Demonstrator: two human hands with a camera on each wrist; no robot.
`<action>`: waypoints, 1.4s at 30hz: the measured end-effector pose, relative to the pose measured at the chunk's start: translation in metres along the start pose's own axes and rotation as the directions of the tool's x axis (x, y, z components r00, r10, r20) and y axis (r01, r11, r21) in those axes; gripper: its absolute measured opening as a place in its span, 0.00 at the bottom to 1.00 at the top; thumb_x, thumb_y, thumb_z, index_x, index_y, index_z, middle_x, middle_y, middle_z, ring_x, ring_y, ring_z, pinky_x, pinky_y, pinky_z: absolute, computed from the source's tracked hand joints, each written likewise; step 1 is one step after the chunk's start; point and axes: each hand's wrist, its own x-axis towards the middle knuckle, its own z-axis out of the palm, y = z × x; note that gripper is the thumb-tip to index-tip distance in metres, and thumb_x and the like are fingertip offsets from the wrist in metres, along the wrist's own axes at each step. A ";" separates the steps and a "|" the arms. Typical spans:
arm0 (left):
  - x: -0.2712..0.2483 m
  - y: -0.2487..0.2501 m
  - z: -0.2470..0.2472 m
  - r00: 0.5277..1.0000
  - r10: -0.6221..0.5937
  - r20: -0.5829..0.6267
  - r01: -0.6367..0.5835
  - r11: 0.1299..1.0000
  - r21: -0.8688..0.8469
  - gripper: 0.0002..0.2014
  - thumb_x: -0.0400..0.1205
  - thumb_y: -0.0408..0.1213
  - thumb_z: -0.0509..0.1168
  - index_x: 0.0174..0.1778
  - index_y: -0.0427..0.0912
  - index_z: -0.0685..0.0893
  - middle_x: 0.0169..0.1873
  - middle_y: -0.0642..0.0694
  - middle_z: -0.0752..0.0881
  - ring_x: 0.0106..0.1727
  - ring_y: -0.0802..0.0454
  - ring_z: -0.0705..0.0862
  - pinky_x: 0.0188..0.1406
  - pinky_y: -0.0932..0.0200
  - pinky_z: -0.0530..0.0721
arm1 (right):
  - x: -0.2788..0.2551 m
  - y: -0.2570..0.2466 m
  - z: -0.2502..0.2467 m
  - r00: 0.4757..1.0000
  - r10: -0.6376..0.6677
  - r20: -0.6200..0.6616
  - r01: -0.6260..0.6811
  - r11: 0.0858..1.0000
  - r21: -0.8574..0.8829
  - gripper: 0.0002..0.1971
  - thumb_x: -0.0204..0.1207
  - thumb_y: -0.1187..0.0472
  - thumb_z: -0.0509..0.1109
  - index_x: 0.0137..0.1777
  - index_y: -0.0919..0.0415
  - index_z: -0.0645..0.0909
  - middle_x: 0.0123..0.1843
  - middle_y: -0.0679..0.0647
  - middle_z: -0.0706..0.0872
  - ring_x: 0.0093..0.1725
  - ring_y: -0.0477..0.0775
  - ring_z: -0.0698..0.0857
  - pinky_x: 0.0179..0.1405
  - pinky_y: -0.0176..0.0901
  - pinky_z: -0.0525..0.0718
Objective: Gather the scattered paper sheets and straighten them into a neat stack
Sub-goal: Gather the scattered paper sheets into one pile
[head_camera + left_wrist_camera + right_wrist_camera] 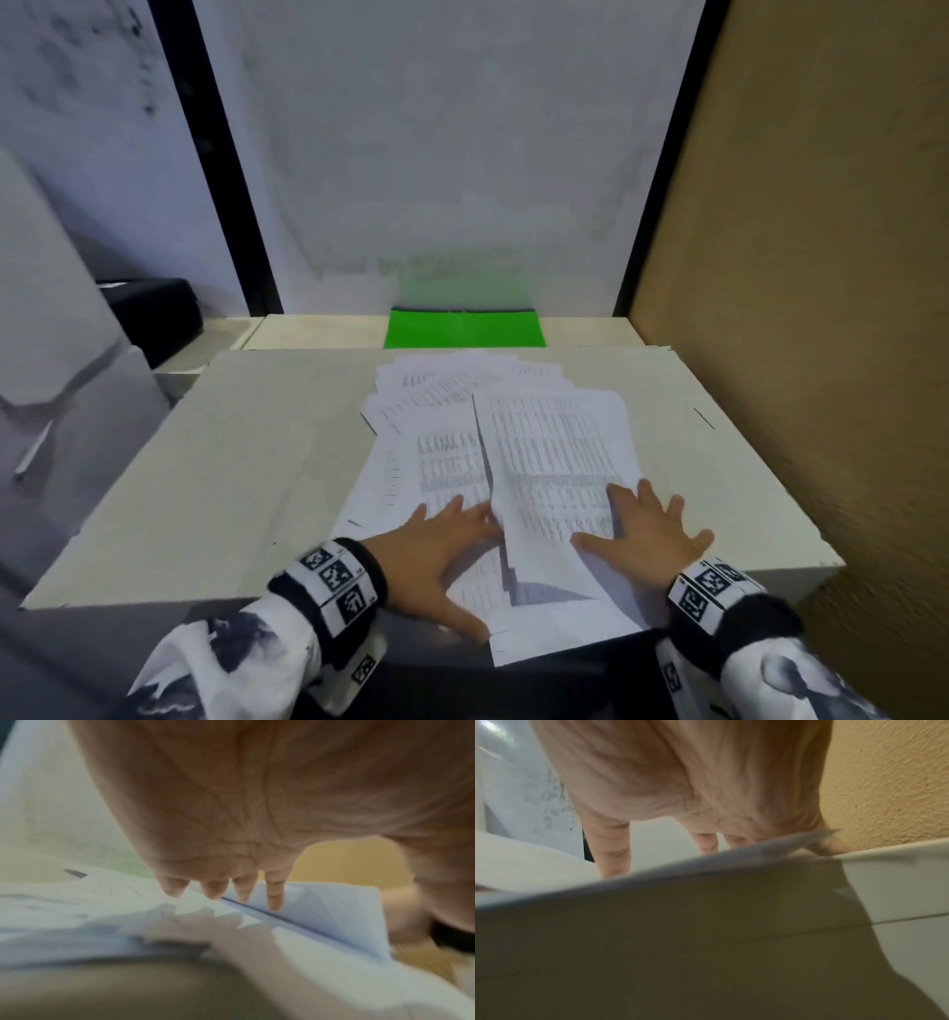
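Observation:
Several printed paper sheets (pixel 513 442) lie fanned and overlapping on the pale table (pixel 231 462), some hanging over its near edge. My left hand (pixel 441 545) lies flat, fingers straight, on the lower left sheets. Fingers spread, my right hand (pixel 647 529) presses the top right sheet (pixel 554 462), whose left edge lifts a little. In the left wrist view the fingertips (pixel 275 902) touch the raised paper edge (pixel 321 910). A sheet edge (pixel 706 874) hides part of my fingers (pixel 613 850) in the right wrist view.
A green folder (pixel 464 329) lies at the back of the table by the white wall. A tan textured wall (pixel 821 308) runs close along the right side. A black box (pixel 154 313) and a white chair sit to the left.

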 end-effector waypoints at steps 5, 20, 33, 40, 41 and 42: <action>0.005 -0.050 -0.045 0.862 -0.435 -0.261 0.354 0.884 -0.305 0.43 0.80 0.67 0.61 0.86 0.46 0.58 0.87 0.43 0.57 0.85 0.44 0.62 0.83 0.45 0.62 | 0.019 0.019 -0.018 0.998 0.013 -0.066 -0.005 0.991 0.132 0.61 0.58 0.15 0.59 0.86 0.52 0.59 0.84 0.59 0.69 0.83 0.68 0.68 0.80 0.69 0.67; 0.029 -0.056 -0.051 0.741 -0.657 -0.139 0.541 0.707 -0.455 0.48 0.77 0.68 0.64 0.84 0.40 0.59 0.81 0.40 0.71 0.77 0.41 0.74 0.69 0.52 0.73 | 0.024 -0.069 -0.024 0.993 -0.116 0.022 0.115 0.993 0.037 0.49 0.64 0.26 0.73 0.81 0.50 0.65 0.76 0.62 0.69 0.76 0.70 0.70 0.72 0.61 0.76; 0.038 -0.065 -0.032 0.713 -0.671 -0.203 0.480 0.678 -0.556 0.67 0.55 0.72 0.75 0.84 0.37 0.58 0.79 0.37 0.71 0.76 0.39 0.75 0.70 0.48 0.78 | 0.023 -0.084 -0.030 0.998 -0.039 0.053 0.022 0.959 0.282 0.49 0.67 0.29 0.71 0.82 0.57 0.63 0.78 0.63 0.73 0.75 0.70 0.75 0.74 0.61 0.76; 0.014 -0.099 -0.023 0.606 -0.785 -0.128 0.363 0.417 -0.834 0.34 0.64 0.50 0.86 0.55 0.29 0.83 0.45 0.38 0.90 0.42 0.46 0.91 0.30 0.58 0.86 | 0.017 -0.111 -0.015 0.983 -0.159 -0.088 0.181 0.899 0.398 0.49 0.75 0.44 0.74 0.88 0.51 0.48 0.85 0.59 0.67 0.82 0.69 0.68 0.79 0.62 0.71; 0.012 -0.100 -0.024 0.610 -0.781 -0.134 0.323 0.399 -0.858 0.37 0.59 0.53 0.86 0.55 0.31 0.85 0.50 0.36 0.91 0.45 0.43 0.92 0.37 0.52 0.90 | 0.018 -0.108 -0.018 0.989 -0.116 -0.091 0.140 0.929 0.342 0.49 0.75 0.42 0.72 0.88 0.51 0.47 0.85 0.58 0.66 0.82 0.69 0.66 0.79 0.64 0.70; 0.012 -0.099 -0.026 0.620 -0.769 -0.155 0.324 0.431 -0.842 0.32 0.61 0.52 0.85 0.51 0.32 0.88 0.49 0.37 0.92 0.46 0.43 0.92 0.41 0.49 0.90 | 0.021 -0.102 -0.019 0.993 -0.058 -0.099 0.082 0.960 0.269 0.49 0.75 0.38 0.70 0.88 0.52 0.48 0.86 0.58 0.64 0.83 0.70 0.63 0.77 0.66 0.68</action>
